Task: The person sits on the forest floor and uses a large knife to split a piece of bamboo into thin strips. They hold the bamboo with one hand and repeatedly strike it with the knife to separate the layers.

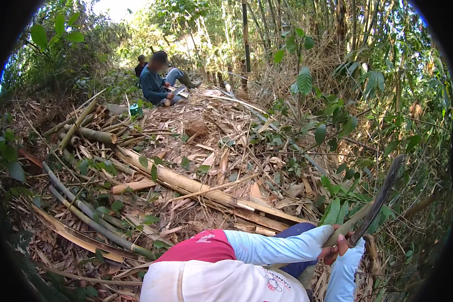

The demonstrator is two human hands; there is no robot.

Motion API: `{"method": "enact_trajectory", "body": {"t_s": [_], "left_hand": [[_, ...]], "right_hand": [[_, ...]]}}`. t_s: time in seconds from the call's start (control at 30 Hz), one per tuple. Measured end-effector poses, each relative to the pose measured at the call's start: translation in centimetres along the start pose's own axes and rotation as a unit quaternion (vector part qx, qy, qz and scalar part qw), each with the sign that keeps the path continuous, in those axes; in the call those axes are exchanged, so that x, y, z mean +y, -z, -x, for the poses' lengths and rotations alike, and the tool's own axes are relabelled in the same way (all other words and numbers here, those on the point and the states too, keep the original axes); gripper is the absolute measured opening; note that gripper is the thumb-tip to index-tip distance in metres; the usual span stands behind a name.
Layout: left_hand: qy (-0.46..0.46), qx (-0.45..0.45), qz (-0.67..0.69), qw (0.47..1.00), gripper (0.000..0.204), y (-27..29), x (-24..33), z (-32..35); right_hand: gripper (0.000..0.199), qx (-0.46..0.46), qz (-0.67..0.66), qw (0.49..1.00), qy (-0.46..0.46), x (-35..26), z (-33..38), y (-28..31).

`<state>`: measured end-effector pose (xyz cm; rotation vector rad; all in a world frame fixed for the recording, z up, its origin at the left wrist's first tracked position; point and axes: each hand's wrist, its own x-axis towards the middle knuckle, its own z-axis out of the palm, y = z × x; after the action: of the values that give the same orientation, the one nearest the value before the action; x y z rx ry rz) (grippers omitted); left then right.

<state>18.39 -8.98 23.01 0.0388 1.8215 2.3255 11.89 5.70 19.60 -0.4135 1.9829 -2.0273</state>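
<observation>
My two hands meet at the lower right, both in light blue sleeves. My left hand (331,247) reaches across from my body and closes on a short pale bamboo strip (354,223) that points up and to the right. My right hand (345,246) comes up from the bottom edge and grips the handle of a long dark machete (383,194). Its blade lies along the strip and rises past it. My fingers overlap, so the exact grips are partly hidden. My red and white top (206,267) fills the bottom middle.
Long split bamboo (186,185) lies across the leaf-strewn slope. Thin green stalks (85,214) sit at the left and cut poles (88,132) further up. A person in blue (156,80) sits far back, another person (142,63) behind them, beside a small green container (135,109). Dense bamboo stands at the right.
</observation>
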Motion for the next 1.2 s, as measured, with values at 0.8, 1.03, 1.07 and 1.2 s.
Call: {"method": "enact_trajectory", "body": {"t_s": [0.8, 1.03, 1.07, 1.2], "left_hand": [[-0.078, 0.122, -0.071, 0.987, 0.038, 3.0, -2.3, 0.3], [-0.187, 0.166, -0.175, 0.952, 0.034, 2.2, -0.9, -0.4], [-0.188, 0.162, -0.189, 0.95, 0.032, 2.3, -1.4, -0.7], [-0.188, 0.164, -0.168, 0.954, 0.024, 2.0, -2.3, -1.5]], "right_hand": [[0.018, 0.071, 0.28, 0.952, 0.1, -4.5, 1.9, 5.5], [0.017, 0.081, 0.287, 0.942, 0.15, -4.3, 1.5, 6.5], [0.017, 0.084, 0.322, 0.928, 0.167, -4.2, 1.6, 6.6], [0.017, 0.083, 0.327, 0.933, 0.124, -4.3, 2.2, 5.9]]}}
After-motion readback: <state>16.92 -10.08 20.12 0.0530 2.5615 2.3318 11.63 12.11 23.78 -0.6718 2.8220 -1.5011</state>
